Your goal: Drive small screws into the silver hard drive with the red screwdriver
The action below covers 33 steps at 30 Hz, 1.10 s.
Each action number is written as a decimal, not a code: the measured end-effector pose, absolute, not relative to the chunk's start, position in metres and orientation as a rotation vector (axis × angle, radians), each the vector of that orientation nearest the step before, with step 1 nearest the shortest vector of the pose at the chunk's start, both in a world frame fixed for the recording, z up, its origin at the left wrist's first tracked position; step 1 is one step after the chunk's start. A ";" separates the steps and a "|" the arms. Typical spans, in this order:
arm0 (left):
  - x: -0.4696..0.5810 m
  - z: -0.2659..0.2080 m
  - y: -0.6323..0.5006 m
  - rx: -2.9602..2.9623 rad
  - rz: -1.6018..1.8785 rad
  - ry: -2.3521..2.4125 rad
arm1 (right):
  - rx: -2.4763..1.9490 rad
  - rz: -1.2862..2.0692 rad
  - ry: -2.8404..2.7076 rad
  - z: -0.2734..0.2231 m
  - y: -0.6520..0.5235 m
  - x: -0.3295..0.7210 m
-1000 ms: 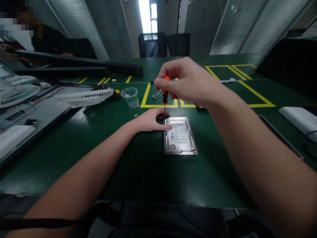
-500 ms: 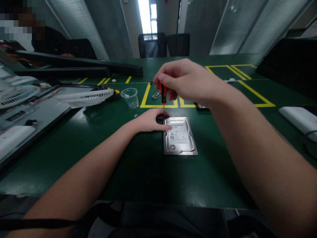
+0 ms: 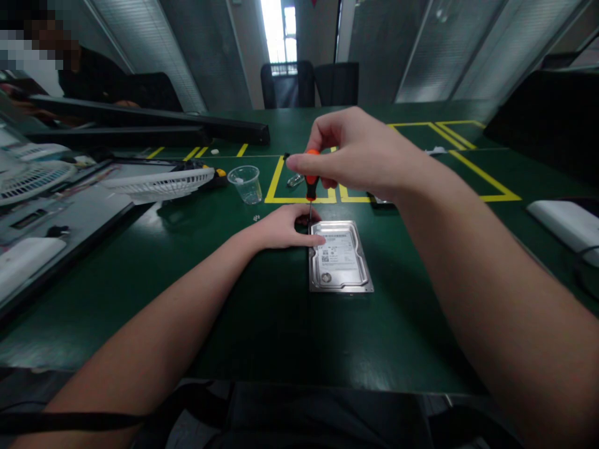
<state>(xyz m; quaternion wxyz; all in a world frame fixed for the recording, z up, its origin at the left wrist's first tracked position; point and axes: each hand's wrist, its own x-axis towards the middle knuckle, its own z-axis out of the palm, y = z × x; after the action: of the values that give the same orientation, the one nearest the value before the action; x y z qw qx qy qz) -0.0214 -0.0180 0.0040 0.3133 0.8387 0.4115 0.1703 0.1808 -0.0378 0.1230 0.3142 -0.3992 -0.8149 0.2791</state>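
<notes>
A silver hard drive (image 3: 344, 259) with a white label lies flat on the green table. My left hand (image 3: 285, 226) grips its far left corner, thumb across the top and the other fingers partly hidden behind the edge. Above that corner, my right hand (image 3: 337, 149) holds a red and black screwdriver (image 3: 311, 178) upright by its handle. The shaft points down at the drive's far left corner; the tip's exact contact is too small to make out. Several tiny pale pieces, perhaps screws (image 3: 256, 218), lie left of my left hand, near a clear plastic cup (image 3: 246, 185).
Yellow tape (image 3: 299, 201) marks boxes on the table beyond the drive. White fan grilles (image 3: 159, 184) and a large flat panel (image 3: 88, 218) occupy the left. A white device (image 3: 566, 227) sits at the right. Another person (image 3: 93, 75) is at the far left.
The fingers of my right hand have shifted around the screwdriver handle, with the thumb now stretched further left. My left hand and the hard drive have stayed in place.
</notes>
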 end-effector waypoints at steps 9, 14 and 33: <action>-0.019 0.005 -0.020 2.200 0.459 1.088 | -1.010 0.660 -2.193 0.122 -0.033 0.178; -0.019 0.005 -0.019 2.200 0.461 1.089 | -0.942 0.646 -2.249 0.122 -0.035 0.180; -0.020 0.004 -0.019 2.193 0.452 1.082 | -0.956 0.840 -2.169 0.122 -0.035 0.175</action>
<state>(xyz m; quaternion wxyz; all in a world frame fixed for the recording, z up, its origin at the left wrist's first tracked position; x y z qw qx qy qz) -0.0197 -0.0192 0.0038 0.3217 0.8350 0.4119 0.1721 0.1751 -0.0352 0.1221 0.3085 -0.3618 -0.8204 0.3177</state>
